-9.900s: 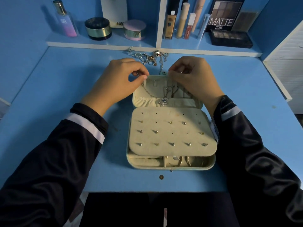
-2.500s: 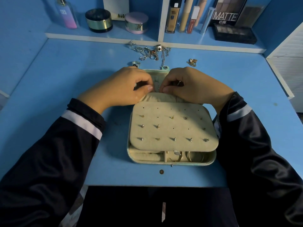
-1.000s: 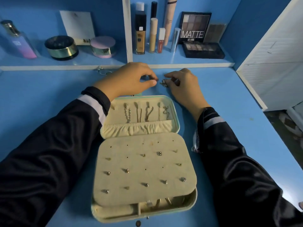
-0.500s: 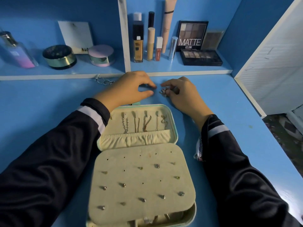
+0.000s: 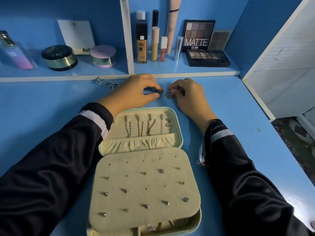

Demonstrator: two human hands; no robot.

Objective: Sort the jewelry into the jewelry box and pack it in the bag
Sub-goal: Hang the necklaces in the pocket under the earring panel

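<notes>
A person's right hand pinches a small jewelry piece on the blue desk just beyond the open jewelry box, with the curled left hand just beside it, its grasp unclear.

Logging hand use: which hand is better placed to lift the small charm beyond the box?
Right: the right hand's fingers pinch the charm; the left hand rests beside it, seemingly just short.

Your left sleeve, right sleeve: dark glossy jacket fabric, black cuffs, one white band each; zipper teeth near right cuff.
</notes>
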